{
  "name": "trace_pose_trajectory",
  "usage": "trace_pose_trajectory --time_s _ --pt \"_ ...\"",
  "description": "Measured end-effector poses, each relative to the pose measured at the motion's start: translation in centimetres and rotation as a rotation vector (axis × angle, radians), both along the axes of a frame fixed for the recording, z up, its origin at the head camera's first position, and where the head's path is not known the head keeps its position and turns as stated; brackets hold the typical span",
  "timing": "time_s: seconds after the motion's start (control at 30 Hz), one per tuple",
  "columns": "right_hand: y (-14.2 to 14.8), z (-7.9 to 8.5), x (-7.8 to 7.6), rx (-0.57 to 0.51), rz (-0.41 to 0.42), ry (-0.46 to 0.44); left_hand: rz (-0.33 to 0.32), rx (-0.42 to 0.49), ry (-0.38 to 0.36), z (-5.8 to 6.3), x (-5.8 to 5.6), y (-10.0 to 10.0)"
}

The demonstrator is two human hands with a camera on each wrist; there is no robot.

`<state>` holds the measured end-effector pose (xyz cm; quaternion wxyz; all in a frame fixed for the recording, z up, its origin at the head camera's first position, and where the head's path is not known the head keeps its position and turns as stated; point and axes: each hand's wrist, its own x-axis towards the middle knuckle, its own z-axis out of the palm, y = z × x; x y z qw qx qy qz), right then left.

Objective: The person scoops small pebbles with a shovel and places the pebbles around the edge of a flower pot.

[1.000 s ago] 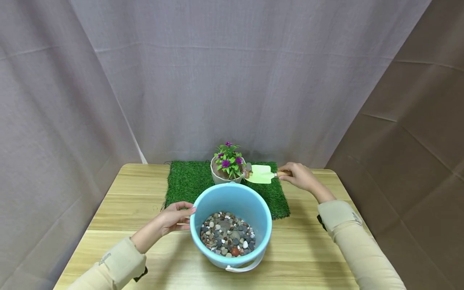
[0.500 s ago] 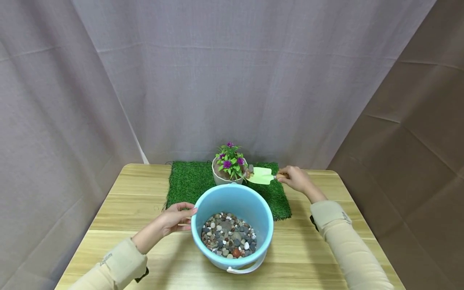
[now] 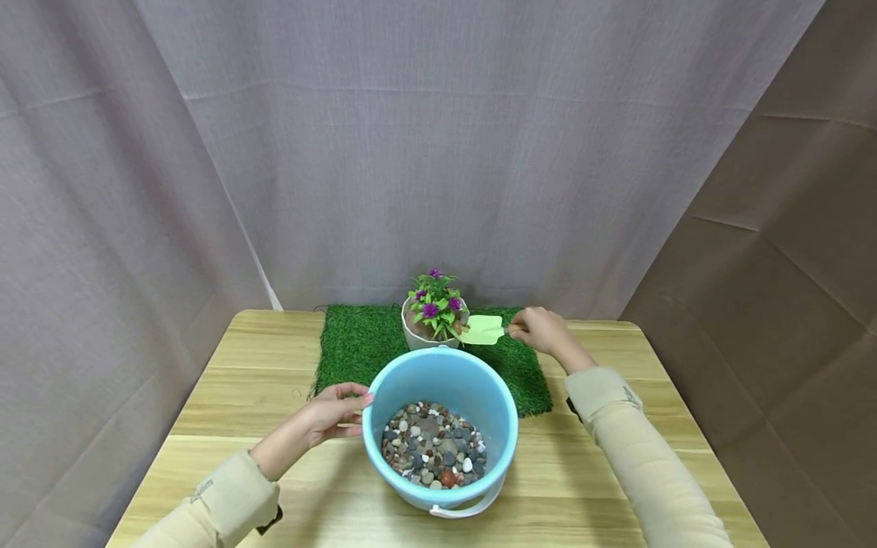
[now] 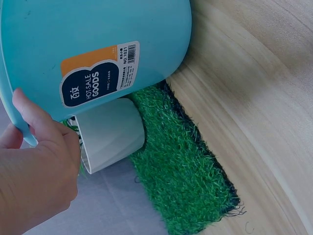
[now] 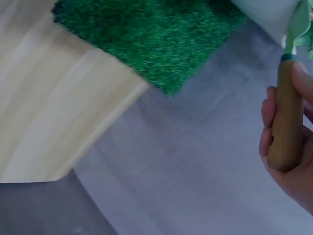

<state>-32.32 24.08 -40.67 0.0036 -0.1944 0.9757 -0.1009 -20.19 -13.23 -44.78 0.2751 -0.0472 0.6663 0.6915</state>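
A light blue bucket (image 3: 505, 426) with pebbles (image 3: 432, 445) in its bottom stands at the front of the table. My left hand (image 3: 336, 413) pinches its left rim, also plain in the left wrist view. In my right hand (image 3: 544, 332) is the wooden handle (image 5: 286, 122) of a small garden trowel. Its pale green blade (image 3: 483, 330) lies level, tip at the right rim of a white flowerpot (image 3: 415, 339). A brownish-orange stone (image 3: 458, 328) shows at the blade's tip. A plant with purple flowers (image 3: 430, 310) grows in the pot.
The pot stands on a green artificial grass mat (image 3: 356, 342) at the back of the wooden table (image 3: 267, 380), partly behind the bucket. A white bucket handle (image 3: 469, 508) hangs at the front. Grey curtains (image 3: 438, 152) enclose the back and sides.
My right hand has moved left with the trowel, bringing its tip in to the pot's rim. The grey stone seen on the blade before is out of sight. My left hand stays on the bucket.
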Motion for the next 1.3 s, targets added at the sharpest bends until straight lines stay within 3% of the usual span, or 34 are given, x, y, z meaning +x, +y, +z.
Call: trace_pose_trajectory --time_s 0.23,0.4,0.57,0.8,1.3 --pt "-2.0 1.7 0.1 0.150 -0.006 0.076 0.005 -0.002 -0.006 -0.1 0.0 0.0" --pt "-3.0 2.9 0.1 0.204 0.019 0.142 0.004 0.002 -0.006 0.0 0.0 -0.1" --pt "-3.2 3.5 0.1 0.250 0.017 0.149 -0.007 0.008 -0.003 -0.1 0.1 -0.2" --pt "-2.9 4.7 0.7 0.262 0.018 0.217 -0.007 0.008 -0.001 0.0 0.0 -0.2" --pt "-0.5 6.7 2.2 0.207 0.010 0.186 0.003 -0.001 -0.005 0.1 -0.1 -0.1"
